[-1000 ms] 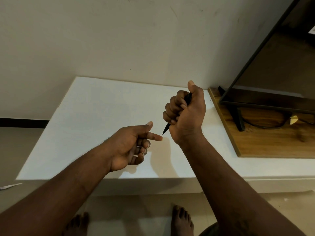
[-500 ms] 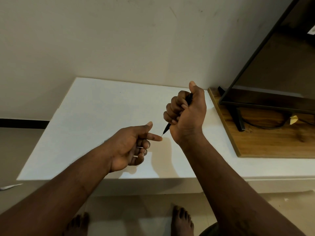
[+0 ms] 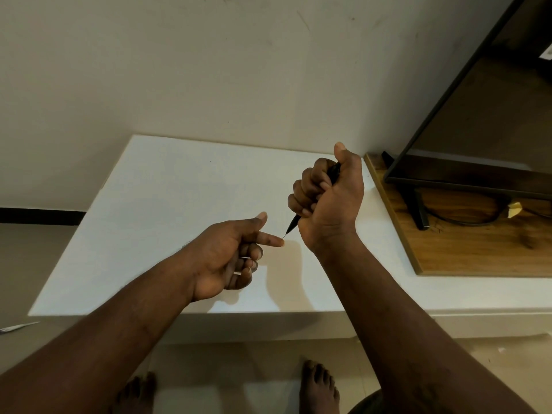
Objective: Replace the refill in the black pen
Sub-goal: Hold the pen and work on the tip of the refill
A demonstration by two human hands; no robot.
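My right hand (image 3: 328,201) is clenched in a fist around the black pen (image 3: 292,225), held above the white table (image 3: 167,198). The pen's pointed tip sticks out below the fist, angled down and left, and its top end shows beside the thumb. My left hand (image 3: 230,252) is lower and to the left, palm up. Its index fingertip touches the pen's thin tip, the thumb is raised, and the other three fingers are curled. Thin pale slivers show between those curled fingers; I cannot tell what they are.
A dark flat screen (image 3: 478,115) stands on a wooden board (image 3: 466,252) at the right, with a cable (image 3: 466,221) behind its foot. The table sits against a plain wall. A pale thin object (image 3: 18,327) lies on the floor at left. Bare feet (image 3: 318,386) show below.
Almost nothing: the right fist has shifted very slightly, and the pen tip stays at the left index fingertip.
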